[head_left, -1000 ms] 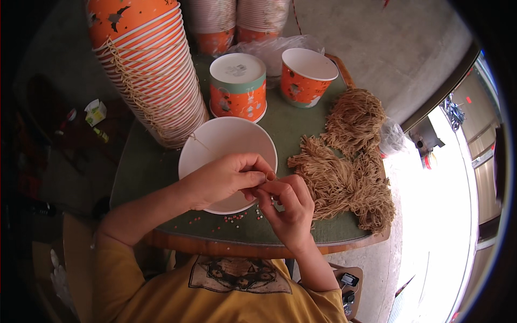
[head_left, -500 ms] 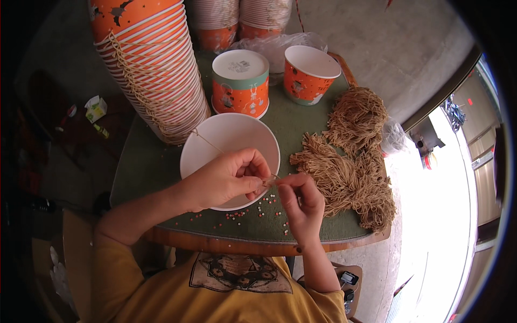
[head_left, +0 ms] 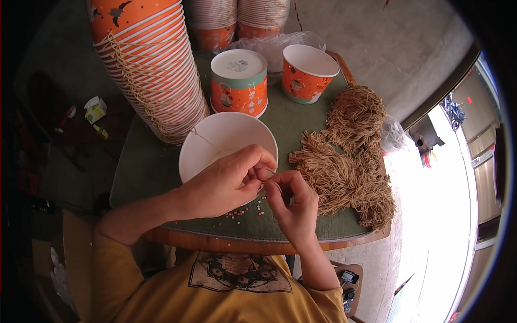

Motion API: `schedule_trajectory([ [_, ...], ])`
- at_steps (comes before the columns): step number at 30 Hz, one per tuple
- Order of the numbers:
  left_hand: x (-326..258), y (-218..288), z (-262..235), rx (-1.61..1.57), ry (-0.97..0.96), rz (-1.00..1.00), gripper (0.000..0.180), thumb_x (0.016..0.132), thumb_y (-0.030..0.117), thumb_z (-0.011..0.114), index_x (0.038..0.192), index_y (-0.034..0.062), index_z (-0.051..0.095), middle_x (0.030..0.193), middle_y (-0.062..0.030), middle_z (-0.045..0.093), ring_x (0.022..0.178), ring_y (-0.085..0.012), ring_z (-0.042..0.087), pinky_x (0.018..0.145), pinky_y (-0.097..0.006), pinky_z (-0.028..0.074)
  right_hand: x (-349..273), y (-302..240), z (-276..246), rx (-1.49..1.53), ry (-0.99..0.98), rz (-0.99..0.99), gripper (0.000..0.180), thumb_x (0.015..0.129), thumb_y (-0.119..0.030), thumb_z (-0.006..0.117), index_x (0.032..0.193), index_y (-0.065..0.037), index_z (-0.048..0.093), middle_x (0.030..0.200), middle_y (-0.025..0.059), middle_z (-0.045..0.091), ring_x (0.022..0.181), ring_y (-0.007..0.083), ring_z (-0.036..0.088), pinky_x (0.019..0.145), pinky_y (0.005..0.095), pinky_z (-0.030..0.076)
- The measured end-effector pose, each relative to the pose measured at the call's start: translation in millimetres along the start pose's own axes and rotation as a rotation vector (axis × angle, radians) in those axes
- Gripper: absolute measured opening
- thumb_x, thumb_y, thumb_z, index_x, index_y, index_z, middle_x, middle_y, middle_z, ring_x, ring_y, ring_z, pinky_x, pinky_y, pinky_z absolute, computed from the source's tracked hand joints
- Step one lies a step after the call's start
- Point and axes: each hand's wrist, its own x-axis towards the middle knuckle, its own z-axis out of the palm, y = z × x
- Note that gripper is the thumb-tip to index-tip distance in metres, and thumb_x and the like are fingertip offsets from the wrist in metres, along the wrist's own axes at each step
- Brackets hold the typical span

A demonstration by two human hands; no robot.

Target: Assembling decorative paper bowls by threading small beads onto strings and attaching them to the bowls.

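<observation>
At left of bench [head_left: 141,183], leaning stack of orange buckets [head_left: 164,70], tan loops [head_left: 123,67] down its side; sideways bump could topple it. Next, open white bucket [head_left: 239,130], thin cord [head_left: 209,141] slanting from far-left rim, vanishing behind left hand [head_left: 230,175]. Left hand over near-right rim, fingertips pinching cord; orange and white bits [head_left: 235,215] below. Right hand [head_left: 296,207] meets it, thumb and finger also closed on cord; exact crossing hidden. Slackened pinch would probably let cord slip. Farther right, cord bundles [head_left: 339,175]; careless brush might tangle them.
</observation>
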Motion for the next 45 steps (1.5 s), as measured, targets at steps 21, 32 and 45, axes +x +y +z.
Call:
schedule_trajectory([
  [21,-2,1,6,0.502,0.126,0.217,0.020,0.079,-0.002,0.061,0.095,0.0016,0.049,0.100,-0.0123,0.042,0.084,-0.0294,0.058,0.069,-0.039,0.051,-2,7,13,-0.200,0.093,-0.220,0.019,0.077,-0.004,0.072,0.086,-0.006,0.056,0.069,0.0042,0.057,0.055,0.0157,0.055,0.050,0.0285,0.046],
  [32,-11,-2,14,0.433,0.232,0.105,0.018,0.081,-0.002,0.062,0.094,0.0032,0.051,0.084,-0.0102,0.059,0.072,-0.0266,0.063,0.061,-0.035,0.051,-4,8,13,-0.337,0.144,-0.391,0.024,0.072,0.000,0.073,0.087,-0.006,0.055,0.074,0.0037,0.057,0.060,0.0202,0.057,0.051,0.0310,0.046],
  [45,-8,-5,11,-0.006,0.152,-0.073,0.013,0.085,-0.006,0.056,0.094,0.0011,0.052,0.092,-0.0038,0.058,0.083,-0.0102,0.058,0.077,-0.025,0.050,-5,9,13,-0.239,0.146,-0.358,0.020,0.075,0.000,0.073,0.086,-0.005,0.056,0.070,0.0037,0.057,0.056,0.0162,0.054,0.050,0.0279,0.044],
])
